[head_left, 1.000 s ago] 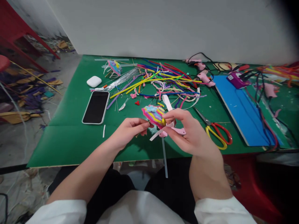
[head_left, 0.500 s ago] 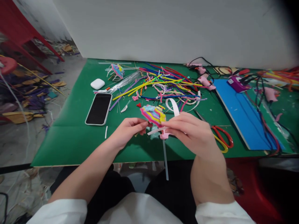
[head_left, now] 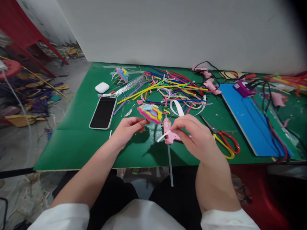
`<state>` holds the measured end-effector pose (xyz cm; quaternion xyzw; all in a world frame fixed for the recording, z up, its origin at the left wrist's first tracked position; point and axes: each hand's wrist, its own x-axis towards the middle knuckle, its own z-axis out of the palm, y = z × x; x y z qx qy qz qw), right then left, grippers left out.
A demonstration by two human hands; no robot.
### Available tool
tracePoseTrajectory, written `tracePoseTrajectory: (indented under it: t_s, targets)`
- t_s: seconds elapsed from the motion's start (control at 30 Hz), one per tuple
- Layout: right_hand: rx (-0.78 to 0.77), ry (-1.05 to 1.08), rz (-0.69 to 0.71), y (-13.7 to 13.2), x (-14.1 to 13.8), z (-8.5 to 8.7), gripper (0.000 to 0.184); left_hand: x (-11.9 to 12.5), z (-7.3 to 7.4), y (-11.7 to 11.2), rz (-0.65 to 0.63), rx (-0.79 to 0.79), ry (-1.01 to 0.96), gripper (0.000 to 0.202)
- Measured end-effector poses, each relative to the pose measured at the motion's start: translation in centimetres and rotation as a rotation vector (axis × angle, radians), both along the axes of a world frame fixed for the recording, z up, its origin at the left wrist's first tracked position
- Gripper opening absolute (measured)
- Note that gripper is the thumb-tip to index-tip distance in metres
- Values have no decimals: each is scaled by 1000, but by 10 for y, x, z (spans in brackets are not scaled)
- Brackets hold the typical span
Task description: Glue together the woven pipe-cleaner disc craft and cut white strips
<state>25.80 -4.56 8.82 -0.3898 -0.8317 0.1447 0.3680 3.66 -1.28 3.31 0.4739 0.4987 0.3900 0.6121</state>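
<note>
My left hand (head_left: 127, 129) pinches a small multicoloured pipe-cleaner piece (head_left: 150, 112) and holds it up over the green mat (head_left: 72, 140). My right hand (head_left: 195, 137) is wrapped round a pink glue gun (head_left: 169, 134) whose clear glue stick (head_left: 170, 166) points back toward me past the table edge. A white strip (head_left: 177, 108) curls up behind the right hand's fingers; whether they hold it I cannot tell. The gun's nozzle points away from me, just right of the pipe-cleaner piece.
A black phone (head_left: 103, 112) and a white earbud case (head_left: 102, 87) lie at the left. A heap of coloured pipe cleaners (head_left: 168, 88) fills the middle back. Red-and-yellow scissors (head_left: 224, 142) lie at the right, beside a blue board (head_left: 249, 115) with cables and more glue guns (head_left: 209, 84).
The left hand has carried the pipe-cleaner piece leftward, away from the right hand. The right hand has turned, and the pink glue gun now shows in front of it.
</note>
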Motion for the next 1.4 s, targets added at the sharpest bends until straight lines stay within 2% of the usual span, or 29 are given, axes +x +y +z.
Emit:
tracePoseTrajectory:
  t_s: [0.1, 0.2, 0.3, 0.43, 0.6, 0.77, 1.0, 1.27, 1.4]
  targets:
    - [-7, 17, -32, 1, -2, 0, 19, -7, -9, 9, 113, 94, 104, 36]
    - [9, 40, -41, 3, -3, -3, 18, -15, -19, 20, 165, 226, 291, 39]
    - [6, 82, -45, 5, -1, -5, 15, -20, -27, 31, 172, 324, 487, 39]
    - [-26, 96, -42, 5, 2, -6, 14, -21, -29, 44, 176, 409, 628, 31]
    - [-48, 116, -41, 3, 6, -6, 13, -16, -31, 60, 120, 497, 751, 26]
    - [-59, 131, -18, 3, 7, -8, 12, -20, -41, 72, 145, 524, 844, 29]
    - [-105, 132, -64, 6, 8, -11, 12, -28, -56, 80, 175, 523, 909, 28]
    - [-133, 136, -76, 9, 7, -15, 11, -24, -53, 78, 131, 581, 921, 26]
    - [-117, 125, -63, 11, 4, -19, 11, -23, -52, 76, 164, 585, 885, 19]
